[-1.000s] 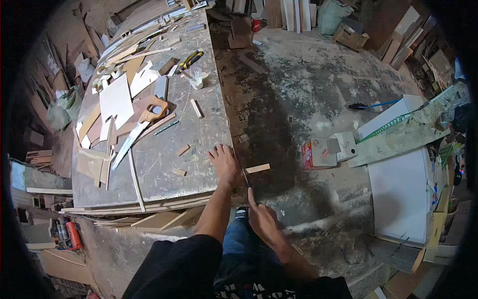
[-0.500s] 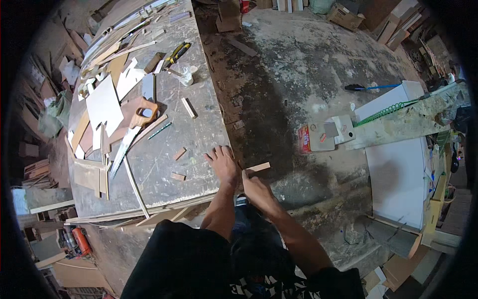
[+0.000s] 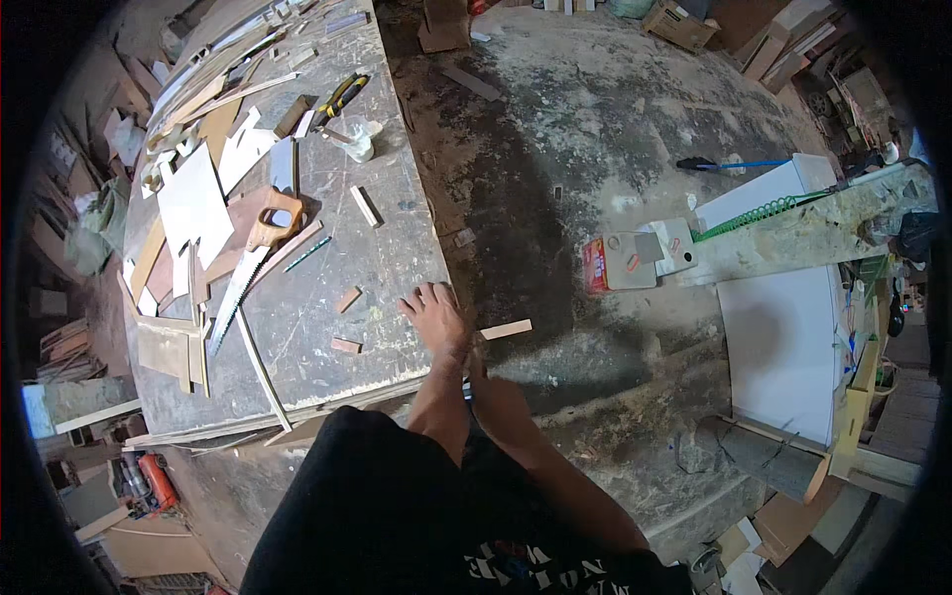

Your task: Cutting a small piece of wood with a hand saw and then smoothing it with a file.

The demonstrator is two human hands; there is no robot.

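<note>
My left hand lies with fingers spread on the worktable, at its right edge. A pale wooden strip shows just right of that hand, past the edge. My right hand is closed below it, round a thin-bladed tool that is mostly hidden here. Two small wood offcuts lie left of my left hand. Further left are a wooden-handled saw, a green pencil and a long pale strip.
Scraps of white board, yellow-black pliers and a plastic cup are on the table. On the right stand a red-and-grey box, a long plank with a green coiled hose and a white panel. A red machine is at lower left.
My right hand moved up along the edge toward my left hand, then back down a little. My left hand stays at the edge. The whole view has shifted slightly.
</note>
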